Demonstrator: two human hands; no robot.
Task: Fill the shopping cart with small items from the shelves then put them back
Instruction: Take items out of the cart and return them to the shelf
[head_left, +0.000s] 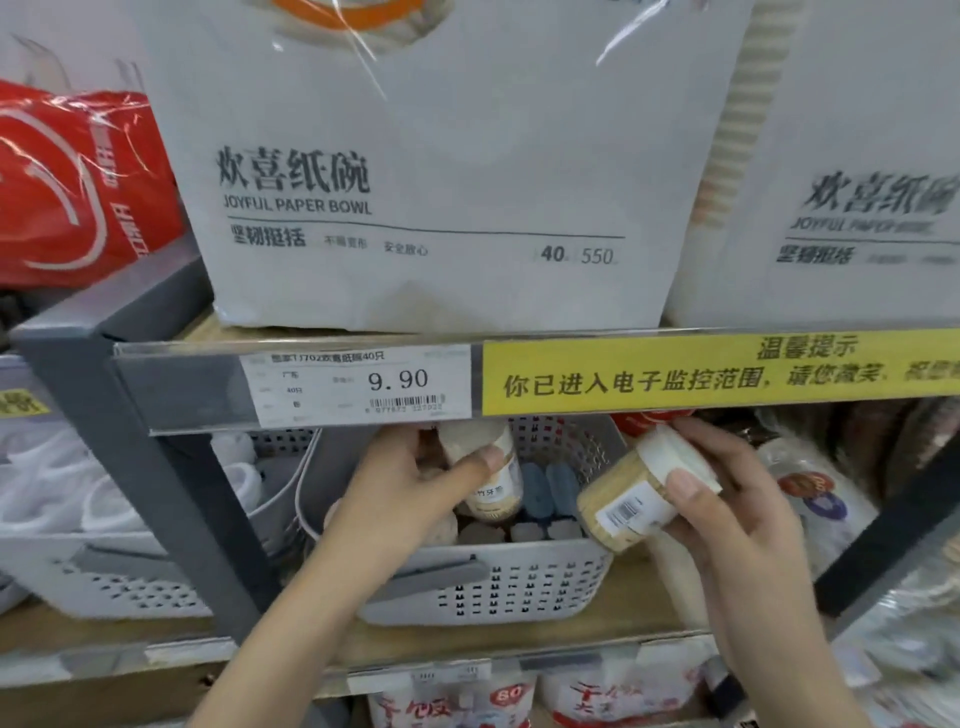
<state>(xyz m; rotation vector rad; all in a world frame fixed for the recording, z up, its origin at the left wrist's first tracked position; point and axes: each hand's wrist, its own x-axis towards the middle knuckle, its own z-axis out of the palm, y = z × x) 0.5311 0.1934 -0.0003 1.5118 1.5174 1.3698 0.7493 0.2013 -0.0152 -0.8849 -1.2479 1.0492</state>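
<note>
- Your left hand (415, 486) is curling its fingers and thumb round an upright toothpick jar (491, 475), holding it over the white perforated basket (519, 582), under the price rail.
- Your right hand (727, 499) is gripping a second toothpick jar (631, 501), tilted on its side with the white cap toward your palm, just to the right of the basket's right rim and above it.
- Both jars are looking light and stiff (clear hard plastic packed with thin sticks, I judge), so a moderate squeeze should be enough.
- The smooth walls and glossy label are probably slippery; you are better off wrapping the barrel at mid-height than pinching the cap, which might pop off and spill the sticks.
- The basket is already holding other small capped containers (524, 532) standing on its floor, leaving tight gaps between them.
- The shopping cart is not showing here, so I cannot tell whether you are picking or returning.
</note>
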